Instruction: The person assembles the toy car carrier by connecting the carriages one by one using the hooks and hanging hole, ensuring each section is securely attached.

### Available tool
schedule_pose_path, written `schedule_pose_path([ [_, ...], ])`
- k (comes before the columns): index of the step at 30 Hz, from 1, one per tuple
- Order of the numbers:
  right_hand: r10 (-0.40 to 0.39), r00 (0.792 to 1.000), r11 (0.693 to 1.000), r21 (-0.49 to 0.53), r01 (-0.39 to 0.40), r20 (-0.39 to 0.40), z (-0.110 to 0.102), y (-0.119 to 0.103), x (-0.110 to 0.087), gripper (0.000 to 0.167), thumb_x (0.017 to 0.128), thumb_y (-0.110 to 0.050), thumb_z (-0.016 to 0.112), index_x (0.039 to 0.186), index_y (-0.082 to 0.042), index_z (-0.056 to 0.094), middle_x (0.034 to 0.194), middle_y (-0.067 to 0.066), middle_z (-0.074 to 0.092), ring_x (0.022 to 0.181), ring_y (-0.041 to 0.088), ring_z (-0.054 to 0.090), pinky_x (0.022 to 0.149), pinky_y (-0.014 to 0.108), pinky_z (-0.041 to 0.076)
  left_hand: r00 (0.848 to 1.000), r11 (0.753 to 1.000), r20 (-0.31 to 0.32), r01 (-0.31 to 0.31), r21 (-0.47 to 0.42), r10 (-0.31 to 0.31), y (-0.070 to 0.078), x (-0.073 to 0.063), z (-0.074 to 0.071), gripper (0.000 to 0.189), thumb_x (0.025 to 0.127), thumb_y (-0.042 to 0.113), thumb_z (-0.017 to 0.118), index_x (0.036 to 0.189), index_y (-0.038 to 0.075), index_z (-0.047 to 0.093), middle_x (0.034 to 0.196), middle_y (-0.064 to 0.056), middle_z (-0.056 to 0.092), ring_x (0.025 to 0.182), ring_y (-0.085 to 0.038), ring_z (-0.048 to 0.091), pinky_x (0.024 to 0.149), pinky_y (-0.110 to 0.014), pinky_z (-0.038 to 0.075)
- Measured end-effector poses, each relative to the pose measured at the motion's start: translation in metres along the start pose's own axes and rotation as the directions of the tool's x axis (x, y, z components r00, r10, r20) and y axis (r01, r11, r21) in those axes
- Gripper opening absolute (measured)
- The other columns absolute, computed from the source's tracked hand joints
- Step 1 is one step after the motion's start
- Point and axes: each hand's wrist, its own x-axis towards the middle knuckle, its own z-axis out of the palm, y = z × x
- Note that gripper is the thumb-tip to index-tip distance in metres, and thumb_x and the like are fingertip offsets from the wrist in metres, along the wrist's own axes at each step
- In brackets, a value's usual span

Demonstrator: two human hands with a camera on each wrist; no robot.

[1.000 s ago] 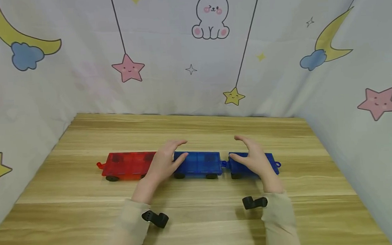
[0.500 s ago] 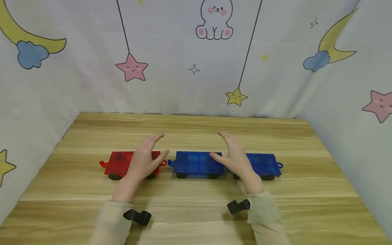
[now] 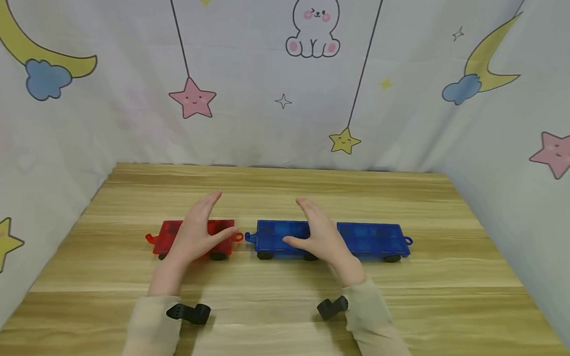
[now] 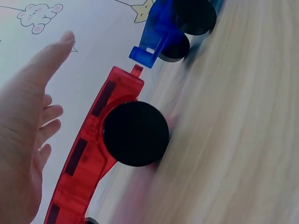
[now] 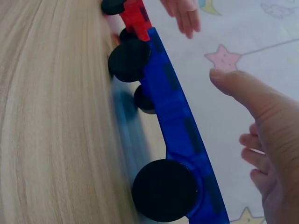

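A translucent red toy train car (image 3: 223, 227) on black wheels stands at the left of a row on the table. To its right are a blue car (image 3: 272, 233) and a second blue car (image 3: 372, 237). My left hand (image 3: 191, 236) hovers over the red car, fingers extended and thumb spread, holding nothing. Likewise spread, my right hand (image 3: 319, 235) is over the right part of the first blue car and hides where the two blue cars meet. The red car's ring (image 3: 238, 237) lies close to the blue hook (image 3: 250, 238); a narrow gap shows in the head view.
A wood-grain table (image 3: 273, 318) carries the row of cars. Behind it and at both sides hangs a white cloth (image 3: 244, 132) printed with stars, moons and a rabbit. A black camera mount sits on each wrist, such as the left one (image 3: 189, 313).
Both hands have moved left: the left from the gap between red and blue to over the red car, the right from the last blue car to the first. The cars keep their places.
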Motion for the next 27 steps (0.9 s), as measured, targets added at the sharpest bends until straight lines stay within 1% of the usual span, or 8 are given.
schedule_pose_path([
  [3, 0.016, 0.999, 1.0, -0.013, -0.016, 0.043, 0.001, 0.0, 0.0, 0.096, 0.08, -0.042, 0.08, 0.154, -0.008, 0.03, 0.157, 0.015, 0.033, 0.145, 0.035, 0.031, 0.114, 0.054, 0.034, 0.999, 1.0, 0.047, 0.028, -0.001, -0.028, -0.002, -0.001, -0.003, 0.095, 0.082, 0.047, 0.076, 0.155, 0.009, 0.027, 0.157, -0.019, 0.031, 0.144, -0.041, 0.028, 0.113, -0.063, 0.027],
  [7, 0.029, 0.997, 0.999, -0.023, -0.027, 0.072, 0.002, 0.002, -0.001, 0.1, 0.077, -0.045, 0.081, 0.154, -0.007, 0.03, 0.157, 0.016, 0.033, 0.145, 0.035, 0.031, 0.114, 0.054, 0.033, 0.994, 0.999, 0.095, 0.053, 0.0, -0.052, -0.005, -0.001, -0.006, 0.101, 0.078, 0.049, 0.078, 0.155, 0.007, 0.027, 0.158, -0.02, 0.029, 0.144, -0.042, 0.027, 0.113, -0.065, 0.026],
  [11, 0.041, 0.994, 0.999, -0.013, -0.04, 0.098, 0.003, 0.005, -0.001, 0.102, 0.075, -0.045, 0.083, 0.153, -0.006, 0.03, 0.157, 0.017, 0.033, 0.145, 0.036, 0.032, 0.114, 0.054, 0.034, 0.987, 0.997, 0.143, 0.076, -0.01, -0.074, -0.008, -0.002, -0.007, 0.105, 0.074, 0.047, 0.082, 0.154, 0.006, 0.028, 0.158, -0.021, 0.028, 0.145, -0.042, 0.025, 0.113, -0.065, 0.026],
  [14, 0.04, 0.992, 0.999, -0.014, -0.039, 0.12, 0.005, 0.006, -0.002, 0.102, 0.074, -0.045, 0.083, 0.153, -0.005, 0.031, 0.156, 0.017, 0.034, 0.144, 0.037, 0.033, 0.113, 0.055, 0.035, 0.982, 0.996, 0.174, 0.084, -0.026, -0.078, -0.01, -0.003, -0.008, 0.106, 0.071, 0.043, 0.085, 0.153, 0.004, 0.029, 0.158, -0.022, 0.028, 0.144, -0.044, 0.024, 0.112, -0.066, 0.026],
  [19, 0.042, 0.986, 0.999, -0.017, -0.04, 0.16, 0.006, 0.006, -0.003, 0.101, 0.075, -0.044, 0.083, 0.153, -0.006, 0.031, 0.156, 0.017, 0.035, 0.144, 0.036, 0.033, 0.113, 0.054, 0.035, 0.969, 0.995, 0.231, 0.095, -0.031, -0.085, -0.012, -0.005, -0.009, 0.105, 0.069, 0.041, 0.087, 0.151, 0.003, 0.034, 0.155, -0.023, 0.032, 0.143, -0.044, 0.028, 0.111, -0.065, 0.029],
  [21, 0.047, 0.984, 0.999, -0.012, -0.046, 0.171, 0.005, 0.006, -0.003, 0.099, 0.076, -0.043, 0.083, 0.152, -0.006, 0.032, 0.155, 0.016, 0.036, 0.143, 0.036, 0.034, 0.113, 0.053, 0.036, 0.966, 0.996, 0.244, 0.091, -0.026, -0.082, -0.011, -0.006, -0.009, 0.104, 0.068, 0.043, 0.088, 0.149, 0.003, 0.037, 0.153, -0.023, 0.035, 0.141, -0.044, 0.03, 0.111, -0.065, 0.03],
  [24, 0.052, 0.98, 0.999, -0.003, -0.053, 0.191, 0.005, 0.006, -0.003, 0.097, 0.077, -0.041, 0.083, 0.152, -0.005, 0.033, 0.155, 0.016, 0.037, 0.143, 0.035, 0.035, 0.113, 0.053, 0.035, 0.967, 0.996, 0.244, 0.085, -0.021, -0.077, -0.011, -0.006, -0.009, 0.103, 0.065, 0.043, 0.089, 0.147, 0.003, 0.04, 0.15, -0.021, 0.041, 0.139, -0.043, 0.034, 0.109, -0.064, 0.032],
  [27, 0.037, 0.978, 0.999, 0.009, -0.04, 0.207, 0.004, 0.007, -0.003, 0.095, 0.078, -0.039, 0.082, 0.151, -0.003, 0.034, 0.154, 0.016, 0.038, 0.142, 0.036, 0.035, 0.113, 0.053, 0.035, 0.967, 0.997, 0.244, 0.079, -0.016, -0.072, -0.012, -0.007, -0.011, 0.102, 0.064, 0.043, 0.09, 0.146, 0.003, 0.043, 0.148, -0.02, 0.045, 0.137, -0.042, 0.036, 0.108, -0.064, 0.034],
])
